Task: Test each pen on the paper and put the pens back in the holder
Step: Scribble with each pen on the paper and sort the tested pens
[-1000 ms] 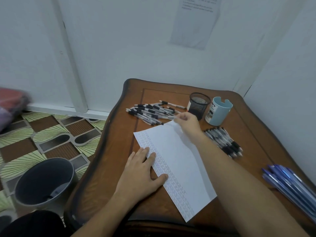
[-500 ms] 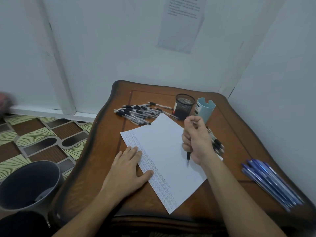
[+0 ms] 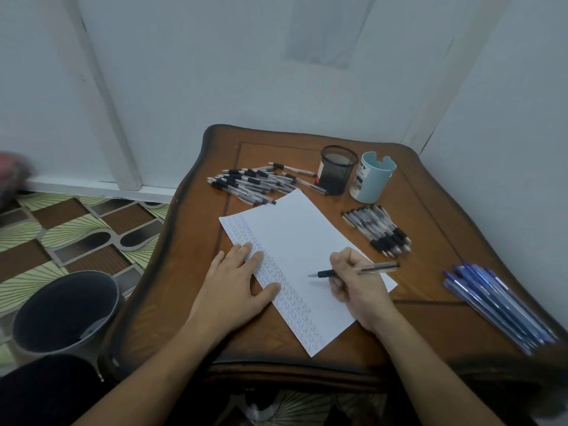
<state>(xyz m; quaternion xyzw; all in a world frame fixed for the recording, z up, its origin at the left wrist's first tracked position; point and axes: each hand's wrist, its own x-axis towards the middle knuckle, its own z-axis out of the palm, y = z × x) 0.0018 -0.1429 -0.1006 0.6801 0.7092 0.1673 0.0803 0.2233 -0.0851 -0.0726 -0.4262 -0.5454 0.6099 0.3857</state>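
A white sheet of paper (image 3: pixel 302 241) lies slanted on the brown wooden table (image 3: pixel 424 204), with rows of small scribbles along its left edge. My left hand (image 3: pixel 236 284) rests flat on that scribbled edge, fingers straight. My right hand (image 3: pixel 358 281) grips a clear pen with a black grip (image 3: pixel 378 267), its tip pointing left just over the paper. A black mesh holder (image 3: pixel 338 170) and a light blue cup holder (image 3: pixel 373 176) stand at the far side. A pile of black-grip pens (image 3: pixel 252 182) lies left of the holders; a smaller pile (image 3: pixel 379 230) lies right of the paper.
A bundle of blue pens (image 3: pixel 495 299) lies near the table's right edge. A dark grey bin (image 3: pixel 64 312) stands on the patterned floor to the left of the table. White walls close in behind and to the right.
My right hand took a pen from the far pile, brought it back over the paper and turned it from a fist hold to a writing hold. My left hand stayed on the paper.
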